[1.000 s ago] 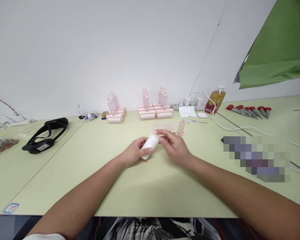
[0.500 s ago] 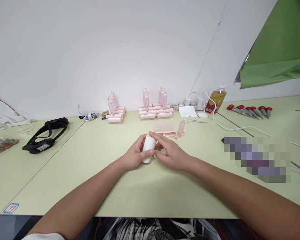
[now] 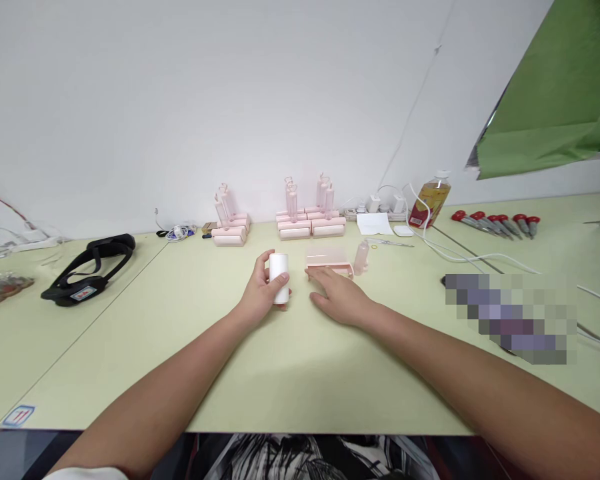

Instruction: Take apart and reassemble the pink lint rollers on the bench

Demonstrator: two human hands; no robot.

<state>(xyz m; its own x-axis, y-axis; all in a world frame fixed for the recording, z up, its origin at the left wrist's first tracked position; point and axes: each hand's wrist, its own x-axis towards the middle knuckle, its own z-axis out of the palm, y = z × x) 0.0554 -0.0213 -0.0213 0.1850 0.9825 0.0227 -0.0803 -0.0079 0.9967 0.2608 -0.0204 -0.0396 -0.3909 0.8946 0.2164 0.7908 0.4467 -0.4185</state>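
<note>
My left hand (image 3: pixel 261 288) is wrapped around a white lint roll (image 3: pixel 279 279), holding it nearly upright above the table. My right hand (image 3: pixel 341 295) is empty, its fingers stretched out and apart from the roll. Just beyond those fingertips lies an open pink case (image 3: pixel 326 255) with a clear lid, its front partly hidden by the hand. A translucent pink handle (image 3: pixel 361 258) stands to the right of the case. Beside it on the table is a small yellow ring (image 3: pixel 375 247).
Along the wall stand several pink lint rollers (image 3: pixel 294 230) with upright handles. A black headset strap (image 3: pixel 87 270) lies left. To the right are a drink bottle (image 3: pixel 431 199), red-handled tools (image 3: pixel 500 225), white cables (image 3: pixel 460 257), tweezers (image 3: pixel 390 242) and a blurred object (image 3: pixel 505 320).
My left hand has carried the white roll left and slightly away from me, turning it more upright. My right hand has come off the roll and its fingers now reach toward the pink case.
</note>
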